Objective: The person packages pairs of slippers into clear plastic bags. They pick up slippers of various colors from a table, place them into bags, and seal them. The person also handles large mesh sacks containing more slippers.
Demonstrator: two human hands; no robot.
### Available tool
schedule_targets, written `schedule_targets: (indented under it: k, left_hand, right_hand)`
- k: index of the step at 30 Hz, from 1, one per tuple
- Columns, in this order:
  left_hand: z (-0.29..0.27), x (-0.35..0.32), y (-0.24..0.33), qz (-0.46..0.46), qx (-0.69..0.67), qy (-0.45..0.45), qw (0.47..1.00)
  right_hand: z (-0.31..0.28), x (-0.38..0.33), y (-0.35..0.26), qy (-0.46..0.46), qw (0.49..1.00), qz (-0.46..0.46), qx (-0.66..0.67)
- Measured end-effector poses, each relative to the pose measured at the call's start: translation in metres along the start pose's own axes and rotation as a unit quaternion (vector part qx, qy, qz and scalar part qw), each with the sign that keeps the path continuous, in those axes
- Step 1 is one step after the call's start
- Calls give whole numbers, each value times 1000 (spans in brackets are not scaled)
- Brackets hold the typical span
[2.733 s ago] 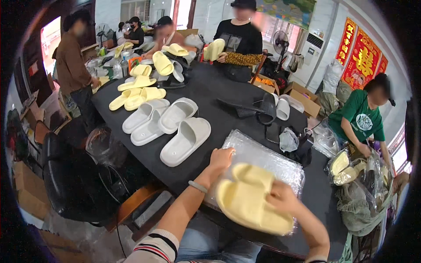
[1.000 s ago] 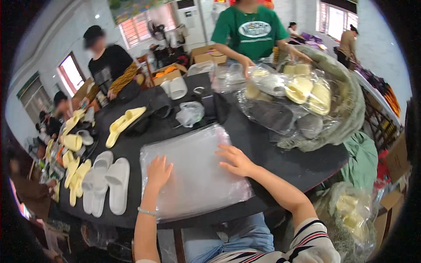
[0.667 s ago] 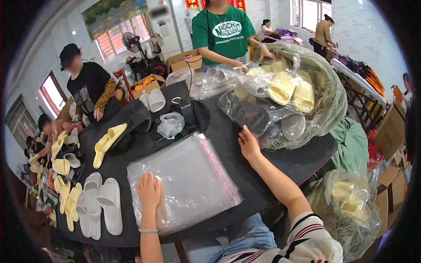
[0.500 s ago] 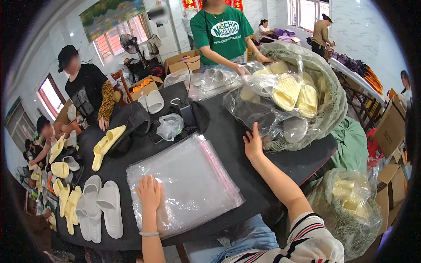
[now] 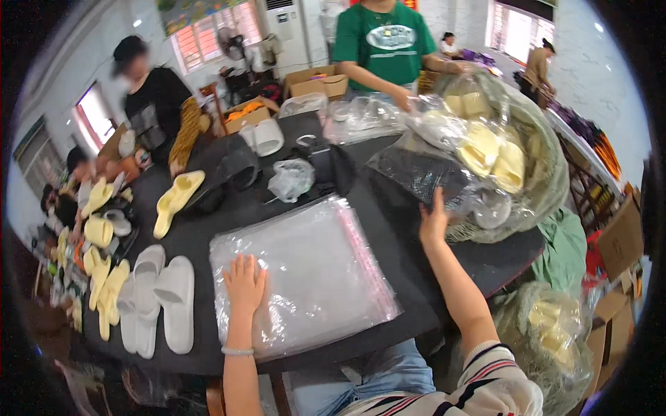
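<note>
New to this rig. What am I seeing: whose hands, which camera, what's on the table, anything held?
No machine: these are a person's own bare hands, seen from a head-worn fisheye camera looking down, so straight edges bend. The left hand lies flat on a stack of clear bags. The right hand is at a dark bagged item; touch is hard to judge. Neither clearly grasps anything. Also on the dark table: grey slippers and a yellow slipper.
</note>
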State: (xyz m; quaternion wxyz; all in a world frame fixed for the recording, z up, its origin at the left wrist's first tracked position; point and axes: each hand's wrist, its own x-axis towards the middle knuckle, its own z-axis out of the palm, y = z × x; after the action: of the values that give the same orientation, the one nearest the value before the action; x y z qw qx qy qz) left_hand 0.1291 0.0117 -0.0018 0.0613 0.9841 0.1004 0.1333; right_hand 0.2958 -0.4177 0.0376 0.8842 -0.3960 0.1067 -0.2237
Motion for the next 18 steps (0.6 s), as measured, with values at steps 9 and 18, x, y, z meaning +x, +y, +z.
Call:
schedule_targets:
  k: [9, 18]
  left_hand:
    - [3, -2, -3, 9, 2, 33, 999]
    - [-3, 4, 12, -24, -36, 25, 999]
  right_hand:
    - [38, -69, -59, -32, 982, -96, 157]
    - [55, -111, -125, -279, 798, -438, -305]
